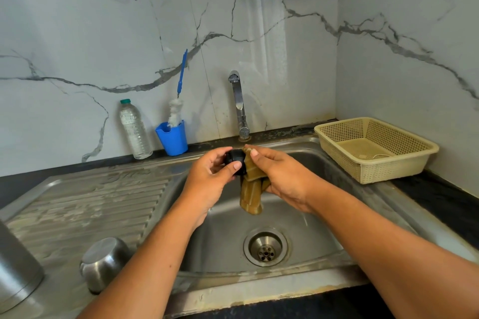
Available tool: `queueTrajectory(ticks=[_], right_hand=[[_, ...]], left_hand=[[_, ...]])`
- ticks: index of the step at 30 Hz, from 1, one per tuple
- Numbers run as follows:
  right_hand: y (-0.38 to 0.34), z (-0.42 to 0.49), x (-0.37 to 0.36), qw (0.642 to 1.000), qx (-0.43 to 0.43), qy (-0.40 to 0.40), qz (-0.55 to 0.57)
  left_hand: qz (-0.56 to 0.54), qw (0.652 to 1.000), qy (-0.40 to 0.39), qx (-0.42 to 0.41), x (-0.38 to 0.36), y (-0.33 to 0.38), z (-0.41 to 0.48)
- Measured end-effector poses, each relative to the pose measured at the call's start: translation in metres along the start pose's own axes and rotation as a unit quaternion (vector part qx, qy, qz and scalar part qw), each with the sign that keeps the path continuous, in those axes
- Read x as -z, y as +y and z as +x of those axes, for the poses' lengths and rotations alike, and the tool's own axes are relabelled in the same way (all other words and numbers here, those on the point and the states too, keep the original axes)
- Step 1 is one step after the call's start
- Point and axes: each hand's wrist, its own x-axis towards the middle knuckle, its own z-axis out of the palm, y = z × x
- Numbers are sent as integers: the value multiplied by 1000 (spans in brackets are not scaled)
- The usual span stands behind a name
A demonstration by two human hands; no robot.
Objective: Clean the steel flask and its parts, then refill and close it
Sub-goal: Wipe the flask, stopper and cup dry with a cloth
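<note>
Steel sink (220, 241) below me. The flask body (15, 267) stands at the counter's front left corner, and its steel cup (103, 264) sits upside down near it on the drainboard. My right hand (282, 177) grips the brown cloth (251, 197), pressing it against the black flask stopper (234, 159). My left hand (211, 177) pinches the stopper above the basin.

Black stopper (234, 160) held over the sink (223, 228), touching an olive cloth (251, 189). Steel cup (103, 263) lies upside down near the flask (18, 267).
</note>
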Motion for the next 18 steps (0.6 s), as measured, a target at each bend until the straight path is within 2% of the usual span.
queueTrajectory(ticks=[4,9,14,18], right_hand=[[3,0,-1,996,33,-21,-75],[3,-2,4,990,35,19,-134],[1,-1,4,978,89,54,-183],[0,-3,5,979,88,52,-177]], left_hand=[[-16,1000,16,13,0,1,-1],[-8,998,-50,25,2,-2,-2],[-43,998,-5,35,-3,4,-1],[-56,997,-27,52,-4,5,-3]])
